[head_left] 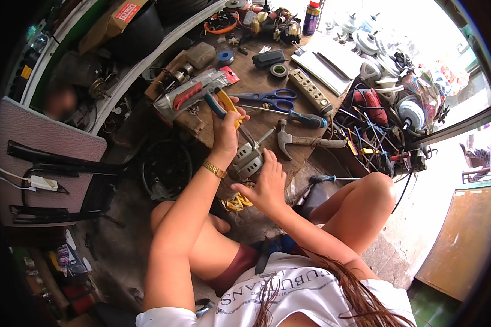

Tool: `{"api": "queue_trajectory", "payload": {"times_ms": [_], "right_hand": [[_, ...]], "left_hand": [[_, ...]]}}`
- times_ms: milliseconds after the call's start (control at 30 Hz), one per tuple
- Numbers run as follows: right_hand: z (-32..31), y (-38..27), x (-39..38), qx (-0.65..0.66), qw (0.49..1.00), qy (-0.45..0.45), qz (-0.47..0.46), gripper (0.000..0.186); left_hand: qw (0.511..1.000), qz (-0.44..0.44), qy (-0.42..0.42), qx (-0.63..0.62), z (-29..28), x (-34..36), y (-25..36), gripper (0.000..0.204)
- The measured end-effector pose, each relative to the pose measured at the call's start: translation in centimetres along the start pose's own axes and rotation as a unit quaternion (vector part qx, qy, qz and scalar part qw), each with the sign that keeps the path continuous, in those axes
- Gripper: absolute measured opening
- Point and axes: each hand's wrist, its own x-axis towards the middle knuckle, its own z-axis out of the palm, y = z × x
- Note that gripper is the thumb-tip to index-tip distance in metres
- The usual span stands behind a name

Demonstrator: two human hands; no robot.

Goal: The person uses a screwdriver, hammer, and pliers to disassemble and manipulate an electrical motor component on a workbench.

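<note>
My left hand (227, 128) is closed around pliers (223, 103) with yellow and teal handles. Their jaws reach down to a small metal electric motor (249, 161) with a slotted housing and a shaft pointing up and right. The motor is at the near edge of the wooden table (202, 126); its underside is hidden. Beside it my right hand (268, 182) has its fingers stretched out along the motor's right side, the thumb spread away below. Just to the right lies a claw hammer (311, 141), and beyond it are a blue-handled screwdriver (306, 119) and blue scissors (278, 100).
Farther back are a power strip (311, 91), tape roll (279, 70), notebook (324, 66) and spray can (311, 19). A tool pile (373, 131) and white fan parts (365, 41) crowd the right. A pink-topped chair or stool (65, 136) stands left; a person is farther back there.
</note>
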Motion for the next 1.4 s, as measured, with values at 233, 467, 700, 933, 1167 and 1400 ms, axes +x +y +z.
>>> {"api": "queue_trajectory", "payload": {"times_ms": [233, 467, 700, 933, 1167, 1400], "right_hand": [[-1.3, 0.0, 4.9, -0.041, 0.991, -0.107, -0.070, 0.094], [-1.6, 0.0, 5.9, -0.032, 0.980, -0.146, -0.133, 0.092], [-1.7, 1.0, 7.0, -0.029, 0.965, -0.161, -0.206, 0.091], [-0.8, 1.1, 10.3, 0.042, 0.932, -0.233, -0.276, 0.090], [0.9, -0.5, 16.8, 0.033, 0.842, -0.385, -0.378, 0.087], [2.3, 0.2, 17.5, 0.073, 0.838, -0.393, -0.371, 0.085]], "left_hand": [[0.998, -0.019, 0.020, -0.048, -1.2, 0.5, 1.9, 0.062], [0.992, -0.023, 0.102, -0.068, -3.5, 0.9, 1.0, 0.047], [0.986, 0.025, 0.148, -0.070, -2.3, 0.5, 0.9, 0.044], [0.976, 0.080, 0.196, -0.057, -3.2, 0.5, 2.4, 0.047], [0.925, 0.151, 0.332, -0.106, -6.7, -0.1, 3.2, 0.051], [0.934, 0.157, 0.300, -0.116, -7.8, 1.5, 2.5, 0.052]]}}
